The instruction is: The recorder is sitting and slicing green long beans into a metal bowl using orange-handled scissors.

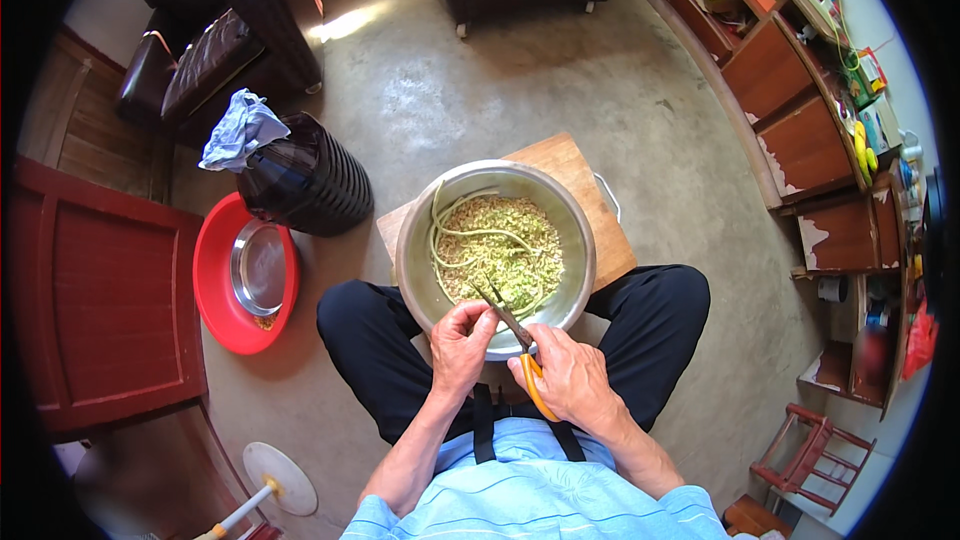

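Note:
In front of me a wide stainless steel basin (pixel 576 232) holds a heap of finely chopped pale green and tan pieces (pixel 517 240). Several long thin green beans (pixel 491 234) lie in loops over the heap and against the basin's left wall. My right hand (pixel 574 371) grips scissors (pixel 534 382) with orange handles, their dark blades slightly apart above the near rim. My left hand (pixel 459 345) pinches thumb and forefinger together beside the blades; one bean strand runs up to these fingers, which mostly hide what is between them.
A wooden board (pixel 611 251) lies beneath the basin, between my knees. To the left stand a red plastic tub (pixel 206 270) with a metal bowl (pixel 259 270) and a large dark ribbed bottle (pixel 315 172) topped by a blue cloth. Wooden cabinets (pixel 806 142) line the right; armchairs (pixel 217 52) stand behind.

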A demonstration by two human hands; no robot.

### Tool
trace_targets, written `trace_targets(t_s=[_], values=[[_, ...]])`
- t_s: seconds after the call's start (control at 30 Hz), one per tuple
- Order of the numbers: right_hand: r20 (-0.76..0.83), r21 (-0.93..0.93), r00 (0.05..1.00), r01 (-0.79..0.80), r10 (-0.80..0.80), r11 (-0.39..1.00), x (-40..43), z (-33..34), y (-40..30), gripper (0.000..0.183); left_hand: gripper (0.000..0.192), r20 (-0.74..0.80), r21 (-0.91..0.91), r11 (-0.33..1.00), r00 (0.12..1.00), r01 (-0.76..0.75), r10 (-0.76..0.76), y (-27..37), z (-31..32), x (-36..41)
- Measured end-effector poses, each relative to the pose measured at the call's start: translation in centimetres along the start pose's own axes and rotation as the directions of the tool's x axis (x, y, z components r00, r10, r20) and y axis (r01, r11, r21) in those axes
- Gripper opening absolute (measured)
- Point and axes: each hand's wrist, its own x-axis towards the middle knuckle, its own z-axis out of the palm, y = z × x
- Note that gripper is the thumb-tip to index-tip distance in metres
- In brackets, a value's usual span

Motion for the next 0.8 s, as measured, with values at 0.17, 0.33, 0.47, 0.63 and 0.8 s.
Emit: trace_targets(t_s=[0.17,0.33,0.47,0.63,0.8], values=[[0.025,0.059,0.999,-0.031,0.029,0.998,0.08,-0.02,0.05,0.044,0.013,-0.002,-0.036,0.999,1.0,0.029,-0.029,0.05,0.06,-0.11],[0.046,0.045,0.999,-0.025,0.023,0.999,0.18,-0.11,0.13,0.044,0.016,-0.007,-0.061,0.996,0.998,0.061,-0.062,-0.18,0.09,-0.07],[0.042,0.014,0.999,-0.029,0.029,0.999,0.24,-0.03,0.26,0.042,0.016,0.008,-0.101,0.993,0.998,0.06,-0.059,-0.57,0.22,0.06],[0.093,0.117,0.993,-0.078,0.067,0.99,0.34,-0.08,0.53,0.042,0.014,0.014,-0.076,0.993,0.996,0.088,-0.087,-0.65,0.27,0.11],[0.099,0.137,0.992,-0.086,0.072,0.987,0.29,-0.3,0.42,0.045,0.013,0.029,-0.1,0.988,0.993,0.115,-0.113,-0.49,0.1,0.0]])
